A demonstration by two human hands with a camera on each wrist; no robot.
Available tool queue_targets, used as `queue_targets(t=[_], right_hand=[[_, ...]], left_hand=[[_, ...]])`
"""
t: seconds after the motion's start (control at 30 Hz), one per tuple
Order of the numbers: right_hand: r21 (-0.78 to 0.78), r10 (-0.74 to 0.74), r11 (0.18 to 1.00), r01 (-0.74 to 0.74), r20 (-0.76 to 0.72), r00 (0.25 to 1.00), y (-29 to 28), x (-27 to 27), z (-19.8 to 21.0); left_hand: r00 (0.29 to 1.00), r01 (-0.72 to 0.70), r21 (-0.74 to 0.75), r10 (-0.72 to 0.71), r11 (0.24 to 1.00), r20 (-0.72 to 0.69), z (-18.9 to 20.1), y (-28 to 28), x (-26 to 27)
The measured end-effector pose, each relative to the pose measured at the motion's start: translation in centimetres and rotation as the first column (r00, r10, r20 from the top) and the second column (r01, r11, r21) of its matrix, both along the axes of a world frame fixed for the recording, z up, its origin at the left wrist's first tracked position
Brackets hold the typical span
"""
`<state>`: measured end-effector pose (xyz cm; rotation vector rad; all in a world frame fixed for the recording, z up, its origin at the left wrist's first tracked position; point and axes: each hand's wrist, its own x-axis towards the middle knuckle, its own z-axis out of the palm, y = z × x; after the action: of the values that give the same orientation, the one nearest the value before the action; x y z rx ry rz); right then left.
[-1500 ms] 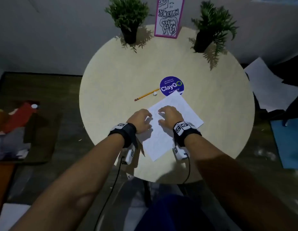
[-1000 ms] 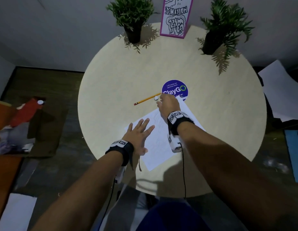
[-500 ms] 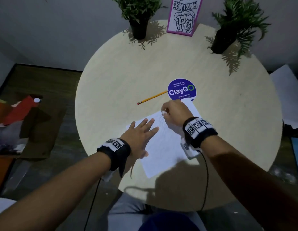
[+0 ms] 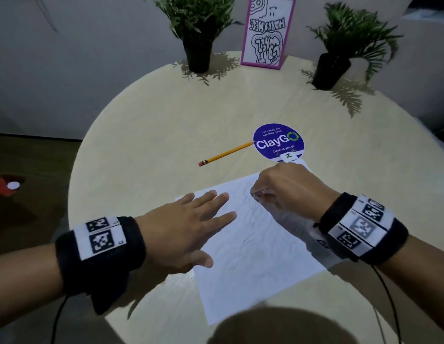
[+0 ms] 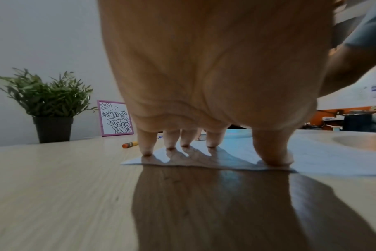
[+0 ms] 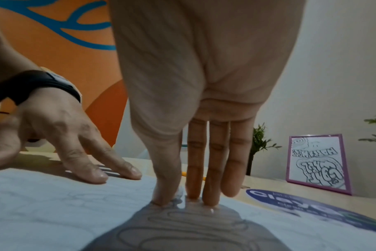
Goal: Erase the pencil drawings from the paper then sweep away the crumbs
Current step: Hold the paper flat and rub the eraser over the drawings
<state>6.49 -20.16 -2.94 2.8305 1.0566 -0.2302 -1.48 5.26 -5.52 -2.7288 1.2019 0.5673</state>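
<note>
Left hand flat, splayed, now pinning paper at 9 o'clock; right hand pinching eraser, moved onto drawing at 12. Erasing starts.

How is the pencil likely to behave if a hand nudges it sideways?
The pencil lies loose on the smooth table, touched by neither hand, so it would probably roll or skid easily. It looks thin and straight: likely light and stiff. Its tip meets the sticker, which seems too flat to stop it.
</note>
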Motion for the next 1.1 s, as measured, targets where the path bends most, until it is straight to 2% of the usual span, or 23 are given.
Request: queue_targets(t=[0.13, 0.27, 0.37, 0.47, 0.63, 0.73, 0.83, 0.9, 1.0, 1.1], right_hand=[[0.013, 0.045, 0.999, -0.045, -0.002, 0.999, -0.3, 0.7, -1.1], [0.044, 0.077, 0.996, -0.076, -0.032, 0.997, 0.4, 1.3, -0.2], [0.022, 0.06, 0.998, -0.059, -0.049, 0.997, 1.5, 0.2, 0.7], [0.064, 0.054, 0.997, -0.052, -0.029, 0.998, 1.5, -2.2, 1.0], [0.113, 0.044, 0.993, -0.035, -0.073, 0.996, -0.6, -6.6, 1.8], [0.146, 0.048, 0.989, -0.033, -0.097, 0.994, -1.6, -8.1, 1.7], [0.193, 0.036, 0.981, -0.01, -0.131, 0.991, -2.0, -9.0, 0.9], [0.203, 0.023, 0.979, -0.003, -0.099, 0.995, -2.0, -9.5, 0.4], [0.195, 0.007, 0.981, 0.005, -0.061, 0.998, -1.7, -9.8, 0.2], [0.181, 0.021, 0.983, -0.013, -0.042, 0.999, -1.1, -9.8, 0.6]], left_hand=[[0.999, 0.036, 0.019, -0.037, 0.999, 0.036, -1.0, 0.8, 0.0], [0.998, 0.033, 0.087, -0.038, 0.996, 0.057, -0.6, 0.6, -0.1], [0.999, -0.015, 0.114, 0.011, 0.993, 0.036, -0.4, 0.3, -0.3], [0.995, -0.096, 0.133, 0.092, 0.986, 0.038, 0.1, 0.1, -1.4], [0.98, -0.184, 0.219, 0.164, 0.958, 0.109, 1.0, 0.0, -4.4], [0.967, -0.239, 0.326, 0.192, 0.915, 0.169, 1.5, -0.3, -5.7], [0.958, -0.279, 0.356, 0.232, 0.892, 0.169, 1.9, -0.8, -6.4], [0.95, -0.306, 0.308, 0.268, 0.901, 0.16, 2.5, -0.9, -6.1], [0.957, -0.281, 0.086, 0.272, 0.956, 0.101, 3.5, -2.2, -5.1], [0.959, -0.279, -0.059, 0.281, 0.958, 0.021, 3.7, -4.4, -4.1]])
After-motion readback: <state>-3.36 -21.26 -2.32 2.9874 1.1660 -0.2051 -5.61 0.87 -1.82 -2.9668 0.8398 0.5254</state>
